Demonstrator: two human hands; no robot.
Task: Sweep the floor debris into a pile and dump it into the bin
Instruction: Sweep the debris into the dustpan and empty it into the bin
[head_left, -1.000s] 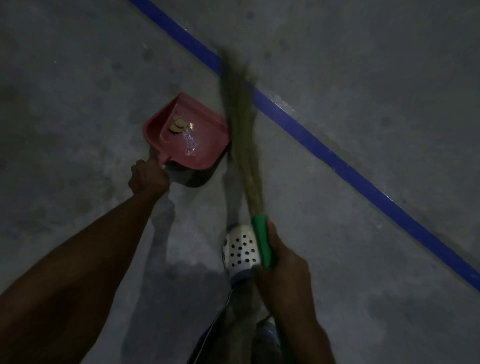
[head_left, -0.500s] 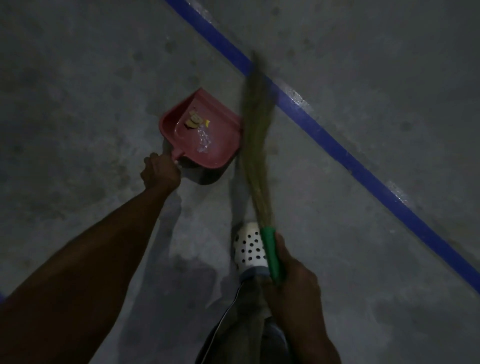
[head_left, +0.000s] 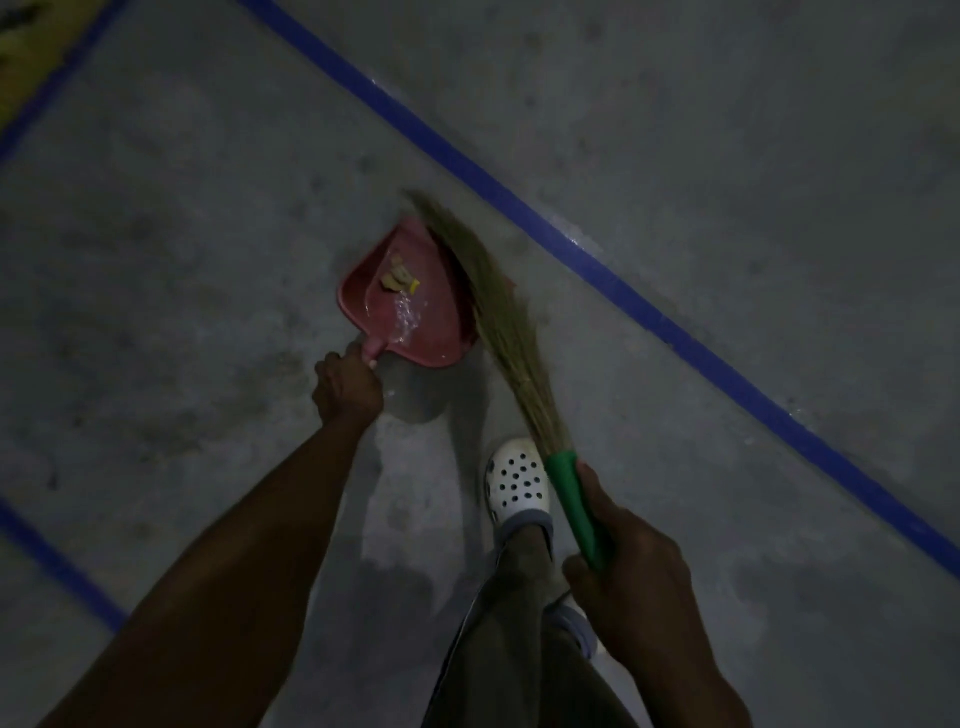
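A red dustpan (head_left: 436, 332) sits tilted on the grey concrete floor at the centre of the view. Small tan and yellow scraps (head_left: 399, 278) and a crumpled clear wrapper (head_left: 406, 314) lie inside it. My left hand (head_left: 347, 387) grips the dustpan's handle at its near left corner. My right hand (head_left: 631, 571) holds the green handle (head_left: 574, 501) of a straw broom. The broom's bristles (head_left: 491, 306) lean up and left across the dustpan's right side, blurred at the tip.
A blue floor line (head_left: 623, 283) runs diagonally from top centre to the right edge. Another blue line (head_left: 57, 564) crosses the lower left. My foot in a white perforated clog (head_left: 517, 480) stands between my arms. A yellow-edged patch (head_left: 21, 52) shows at the top left corner.
The broom's bristles have swung left, from beside the dustpan's right edge onto its right side. The dustpan stays held by my left hand with the scraps inside.
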